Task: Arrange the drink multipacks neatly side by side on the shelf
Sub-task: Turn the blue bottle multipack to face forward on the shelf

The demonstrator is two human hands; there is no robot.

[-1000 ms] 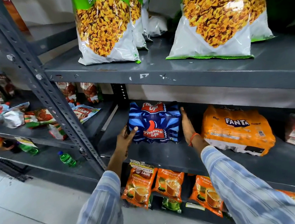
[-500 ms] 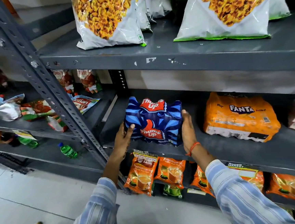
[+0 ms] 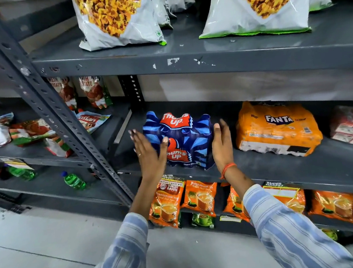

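Blue Thums Up multipack [image 3: 180, 142] sits on the shelf [image 3: 281, 173]; left hand [image 3: 149, 153] and right hand [image 3: 221, 145], fingers spread, flank it ungripped. Orange Fanta multipack [image 3: 277, 127] lies apart at 3 o'clock, gap still unclosed.

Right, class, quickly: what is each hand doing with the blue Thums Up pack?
Left hand: open, fingers spread against the Thums Up multipack's left side.
Right hand: open, flat by its right side; contact unclear.

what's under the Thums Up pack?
The Thums Up pack sits on the grey shelf, which is bare around it. Tea packets hang below. The contact patch under the pack is hidden.
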